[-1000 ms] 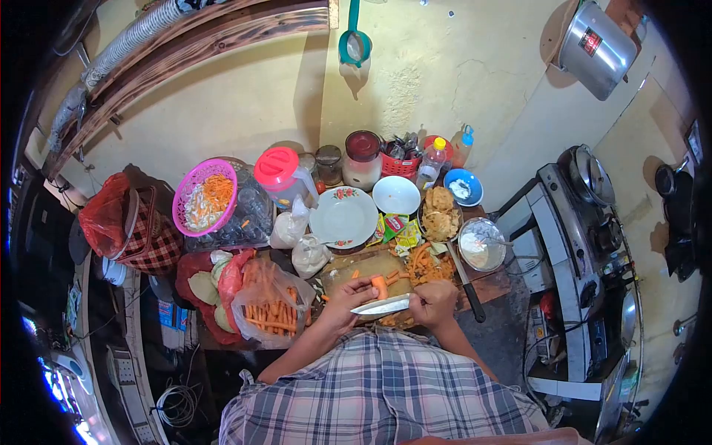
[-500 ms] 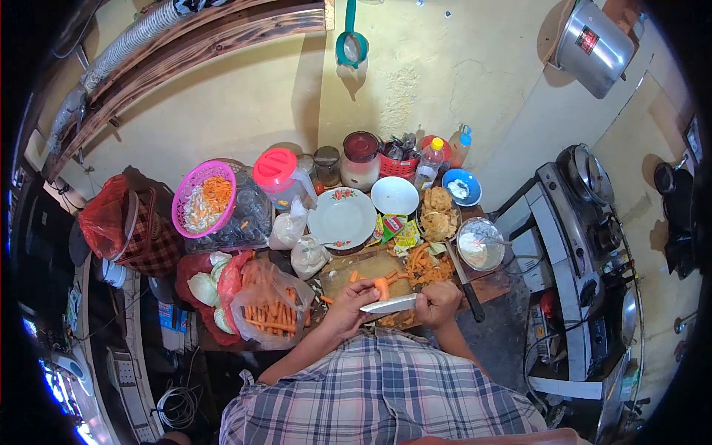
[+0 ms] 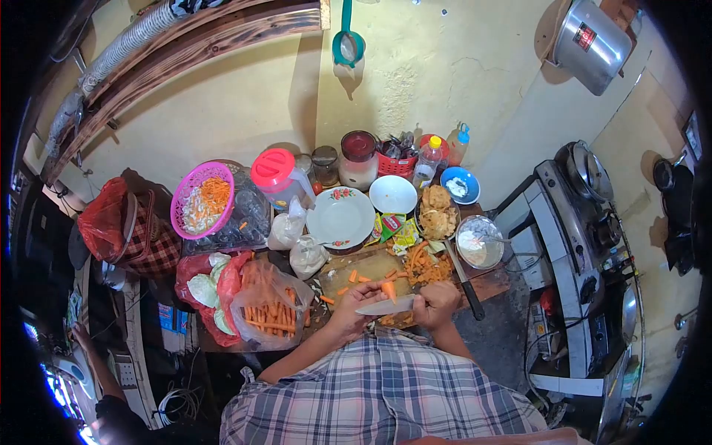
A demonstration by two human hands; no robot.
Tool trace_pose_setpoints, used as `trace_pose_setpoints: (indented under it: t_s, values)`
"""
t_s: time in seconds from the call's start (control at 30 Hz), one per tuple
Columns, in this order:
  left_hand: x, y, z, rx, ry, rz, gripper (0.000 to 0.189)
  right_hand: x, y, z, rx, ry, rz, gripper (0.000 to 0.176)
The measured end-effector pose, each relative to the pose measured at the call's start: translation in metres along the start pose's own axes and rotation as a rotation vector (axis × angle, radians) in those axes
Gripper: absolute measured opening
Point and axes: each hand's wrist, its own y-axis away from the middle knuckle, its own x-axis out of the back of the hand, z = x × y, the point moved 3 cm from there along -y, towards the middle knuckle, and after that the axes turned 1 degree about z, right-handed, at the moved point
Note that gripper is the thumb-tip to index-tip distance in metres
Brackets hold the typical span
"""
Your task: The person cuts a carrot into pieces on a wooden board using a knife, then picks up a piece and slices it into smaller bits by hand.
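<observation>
In the head view, my left hand [image 3: 359, 302] is closed around an orange carrot [image 3: 389, 288], whose end sticks out past the fingers. My right hand [image 3: 437, 302] grips a knife [image 3: 386, 306] with its blade pointing left, against or just beside the carrot; exact contact cannot be made out. Beneath and behind both hands lies a wooden cutting board [image 3: 374, 265] with small carrot pieces [image 3: 353, 276] on it. Orange peelings [image 3: 430, 268] are heaped at the board's right side. A second, larger knife [image 3: 466, 285] with a black handle rests right of the peelings.
Left of the board sit a plastic bag of carrots [image 3: 271, 308] and cabbage [image 3: 204, 288] in red plastic. Behind are a floral plate [image 3: 340, 215], a white bowl [image 3: 394, 194] and a pink basket [image 3: 176, 211]. A flour bowl [image 3: 479, 241] stands right. Another person's arm [image 3: 100, 363] shows lower left.
The knife blade has tilted so its flat side looks thinner, and the carrot has turned within my left hand. Another person's arm has come into view at the lower left.
</observation>
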Motion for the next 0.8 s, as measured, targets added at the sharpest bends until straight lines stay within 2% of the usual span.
trace_pose_setpoints:
  t_s: [0.1, 0.2, 0.27, 0.6, 0.67, 0.7, 0.77, 0.8]
  values:
    - [-0.001, 0.001, 0.001, 0.007, 0.059, 0.067, 0.027, 0.001, 0.001, 0.007, 0.000, 0.032, -0.001, 0.027]
    - [0.001, -0.001, -0.005, 0.022, 0.058, 0.039, 0.026, -0.003, 0.001, 0.004, 0.007, 0.007, 0.030, 0.028]
    - [0.001, -0.002, -0.007, -0.003, 0.072, -0.057, 0.025, -0.002, 0.000, 0.002, 0.022, -0.020, 0.056, 0.028]
    - [-0.009, 0.000, -0.010, 0.034, 0.172, -0.070, 0.027, -0.002, 0.001, 0.000, 0.011, 0.012, 0.097, 0.025]
    - [-0.005, 0.000, -0.028, 0.055, 0.153, -0.225, 0.028, 0.001, -0.004, -0.002, 0.006, 0.025, 0.098, 0.025]
    - [-0.007, 0.000, -0.024, 0.052, 0.151, -0.226, 0.028, 0.004, -0.006, 0.002, -0.012, 0.042, 0.088, 0.025]
    - [-0.007, -0.001, -0.012, 0.118, 0.092, -0.076, 0.025, 0.008, -0.006, 0.010, -0.034, 0.058, 0.081, 0.025]
    - [-0.005, -0.003, -0.008, 0.075, 0.099, -0.059, 0.022, 0.009, -0.004, 0.015, -0.092, 0.026, 0.081, 0.027]
